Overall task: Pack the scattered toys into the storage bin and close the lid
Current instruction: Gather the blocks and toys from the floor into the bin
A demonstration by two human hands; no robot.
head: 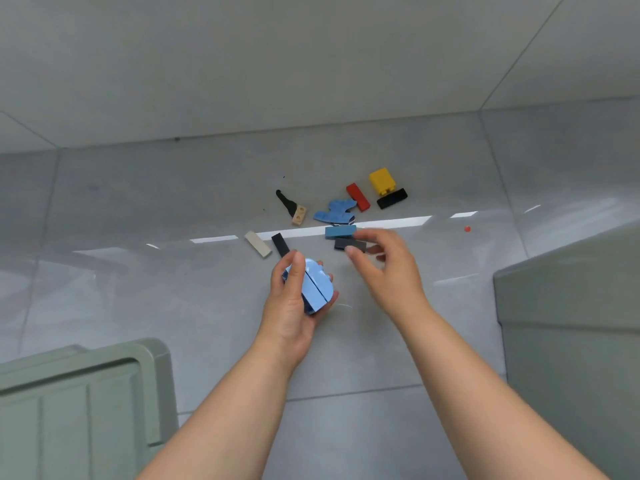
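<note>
My left hand point(294, 299) grips light blue rounded toy pieces point(317, 284) above the grey floor. My right hand point(384, 265) hovers with relaxed, slightly curled fingers just over a dark grey brick point(348, 243) and a blue brick point(339, 231), holding nothing that I can see. Farther out lie a blue irregular piece point(336, 211), a red brick point(358, 196), a yellow block point(382, 181), a black brick point(392, 198), a tan brick point(299, 215) with a black piece point(284, 200), a beige bar point(258, 244) and a small black bar point(280, 244).
A pale green lid point(79, 403) lies at the lower left. The pale green storage bin point(571, 306) stands at the right edge; its inside is hidden. A tiny red bead point(467, 229) sits on the floor to the right. The wall base runs behind the toys.
</note>
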